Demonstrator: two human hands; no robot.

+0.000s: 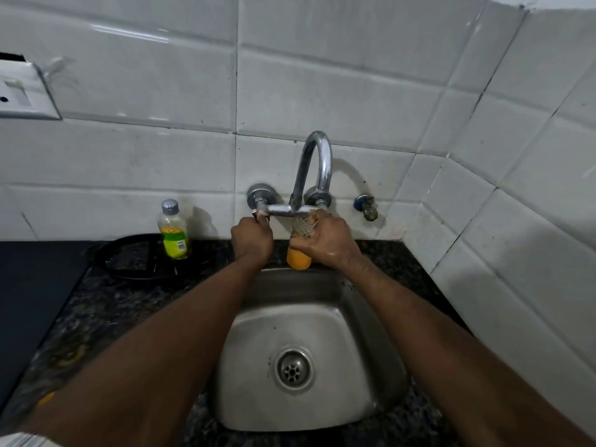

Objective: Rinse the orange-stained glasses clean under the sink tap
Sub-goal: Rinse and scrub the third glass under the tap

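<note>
Both forearms fill the bottom of the frame, reaching up over the steel sink [322,324] toward the centre. Left hand [252,241] is curled tight around the tap's left handle [260,216], fingers closed over it so only a bit of the handle peeks out. Right hand [325,240] is wrapped around a textured glass [300,240], gripping the upper and middle part; the bottom sticks out below the fingers and shows orange. Glass sits dead centre, right under the chrome tap [314,169] crossbar, above the back edge of the basin. Can't see any water running, too hard to tell.

Handling-wise: it's glass, so rigid and breakable, and that steel basin won't forgive a drop. There's a wet shine on the back of the right hand, so I'd guess the grip gets slippery. The patterned surface probably helps a bit. Looks smallish and light, easy one-handed. I'd keep the wrap-around hold on the body rather than pinching the rim, and watch for knocking it on the tap crossbar, which is really close.

Dish soap bottle [173,230] stands on the counter at centre left.
</note>
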